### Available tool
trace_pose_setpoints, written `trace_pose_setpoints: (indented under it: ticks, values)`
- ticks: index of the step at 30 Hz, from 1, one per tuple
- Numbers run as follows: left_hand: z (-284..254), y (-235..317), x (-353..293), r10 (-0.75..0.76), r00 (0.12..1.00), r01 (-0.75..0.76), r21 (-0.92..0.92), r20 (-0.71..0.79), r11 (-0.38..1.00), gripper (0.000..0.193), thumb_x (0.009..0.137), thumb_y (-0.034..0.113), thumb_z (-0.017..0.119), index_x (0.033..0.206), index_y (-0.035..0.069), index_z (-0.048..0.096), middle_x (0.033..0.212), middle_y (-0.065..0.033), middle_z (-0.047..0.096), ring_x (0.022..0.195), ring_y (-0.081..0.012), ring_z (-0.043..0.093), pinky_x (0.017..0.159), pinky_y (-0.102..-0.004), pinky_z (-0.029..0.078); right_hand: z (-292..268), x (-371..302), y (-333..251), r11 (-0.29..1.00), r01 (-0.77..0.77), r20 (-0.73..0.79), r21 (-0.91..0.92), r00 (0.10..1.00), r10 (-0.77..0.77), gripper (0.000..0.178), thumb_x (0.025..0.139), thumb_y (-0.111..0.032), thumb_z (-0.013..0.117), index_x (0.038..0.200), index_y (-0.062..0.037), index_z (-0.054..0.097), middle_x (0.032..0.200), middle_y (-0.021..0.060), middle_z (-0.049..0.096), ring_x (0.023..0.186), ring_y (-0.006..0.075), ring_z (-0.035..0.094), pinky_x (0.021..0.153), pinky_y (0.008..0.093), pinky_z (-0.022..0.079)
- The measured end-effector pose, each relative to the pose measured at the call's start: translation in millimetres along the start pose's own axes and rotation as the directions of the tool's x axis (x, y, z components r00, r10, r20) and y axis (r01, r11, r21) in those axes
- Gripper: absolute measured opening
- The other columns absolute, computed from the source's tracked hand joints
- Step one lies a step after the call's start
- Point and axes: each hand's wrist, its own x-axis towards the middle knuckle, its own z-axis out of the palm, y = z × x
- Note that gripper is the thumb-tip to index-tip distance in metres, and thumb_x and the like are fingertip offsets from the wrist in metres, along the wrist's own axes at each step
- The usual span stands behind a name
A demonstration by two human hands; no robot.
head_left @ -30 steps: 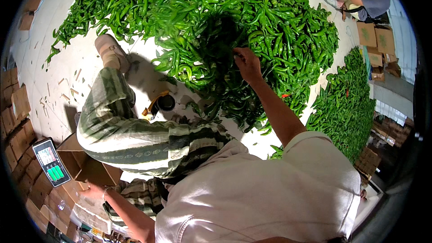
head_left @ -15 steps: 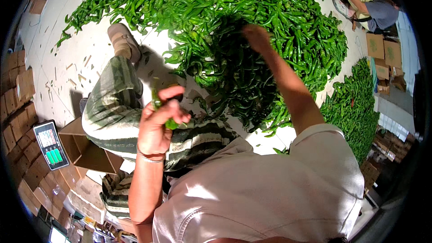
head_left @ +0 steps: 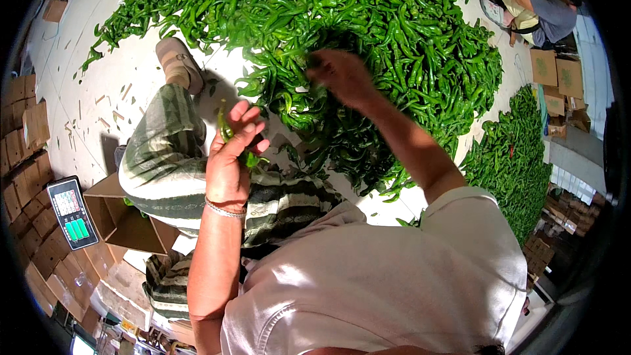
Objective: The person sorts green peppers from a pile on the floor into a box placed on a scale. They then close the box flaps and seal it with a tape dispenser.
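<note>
My left hand (head_left: 230, 158), palm up above my knee, is closed around green chili peppers (head_left: 225, 128). One pepper's tip sticks out past the thumb, and more green shows below the fingers. Over the large pile of green chili peppers (head_left: 368, 0) my right hand (head_left: 345, 77) hangs, smeared by motion. Its fingers point left, and whether they hold a pepper is not clear. Its shadow darkens the peppers underneath.
An open cardboard box (head_left: 141, 227) with some green inside stands left of my leg, beside a scale display (head_left: 72, 213). Stacked cartons (head_left: 29, 190) line the left side. A second pepper pile (head_left: 509, 158) lies at right. Another person (head_left: 536, 10) sits far right.
My right hand has swept left across the pile. My left hand has turned slightly, its fingers straighter, with the peppers still in it.
</note>
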Motion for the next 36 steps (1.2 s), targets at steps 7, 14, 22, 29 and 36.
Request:
trace_pose_setpoints:
  ticks: [7, 14, 22, 29, 36]
  values:
    - [3.1, 0.0, -9.5, -0.052, 0.972, 0.079, -0.114, 0.229, 0.990, 0.031, 0.086, 0.004, 0.056, 0.116, 0.000, 0.054, 0.096, -0.0089, 0.061, 0.085, -0.0201, 0.061, 0.077, -0.0362, 0.051, 34.6, 20.8, -62.0, 0.786, 0.618, -0.061, 0.005, 0.785, -0.616, 0.044, 0.078, -0.036, 0.068, 0.111, -0.0068, 0.061, 0.126, 0.0200, 0.050, 0.113, 0.0335, 0.051, 0.094, 0.0412, 0.041]
    - [-53.1, 73.0, -73.9, 0.450, 0.793, -0.108, -0.632, 0.411, 0.767, 0.022, 0.085, 0.004, 0.056, 0.105, 0.009, 0.047, 0.077, -0.0008, 0.046, 0.061, -0.0099, 0.048, 0.050, -0.0250, 0.043, -54.8, 104.7, 127.0, 0.467, -0.380, -0.191, -0.798, 0.895, 0.402, 0.115, 0.059, -0.042, 0.084, 0.141, -0.0524, 0.004, 0.155, 0.0032, -0.001, 0.137, 0.0440, 0.013, 0.094, 0.0716, 0.028]
    - [-161.3, 126.9, -133.5, 0.707, 0.707, -0.561, -0.640, -0.040, 0.525, 0.022, 0.085, -0.004, 0.053, 0.100, 0.008, 0.042, 0.081, 0.0001, 0.037, 0.069, -0.0093, 0.041, 0.051, -0.0233, 0.042, -36.5, 151.0, 132.5, 0.439, -0.454, -0.129, -0.775, 0.795, 0.593, 0.106, 0.065, -0.025, 0.081, 0.141, -0.0502, 0.011, 0.155, 0.0007, 0.002, 0.137, 0.0456, 0.014, 0.094, 0.0592, 0.041]
    - [-239.7, 135.0, -185.1, 0.720, 0.676, -0.694, -0.466, -0.160, 0.548, 0.021, 0.087, 0.000, 0.054, 0.106, 0.005, 0.044, 0.090, -0.0027, 0.036, 0.081, -0.0133, 0.039, 0.064, -0.0284, 0.039, -29.8, 120.0, 176.6, 0.530, -0.324, -0.195, -0.784, 0.939, 0.285, 0.073, 0.068, 0.000, 0.069, 0.126, -0.0367, 0.046, 0.141, 0.0105, 0.029, 0.129, 0.0475, 0.026, 0.090, 0.0453, 0.049]
    - [-310.1, 97.8, -251.6, 0.724, 0.559, -0.829, -0.255, -0.404, 0.498, 0.025, 0.086, 0.001, 0.055, 0.109, 0.002, 0.046, 0.088, -0.0039, 0.041, 0.077, -0.0147, 0.041, 0.066, -0.0267, 0.041, -19.3, 142.6, 212.9, 0.554, -0.322, -0.256, -0.767, 0.947, 0.196, 0.069, 0.072, 0.002, 0.064, 0.129, -0.0332, 0.047, 0.145, 0.0129, 0.029, 0.130, 0.0444, 0.028, 0.097, 0.0467, 0.041]
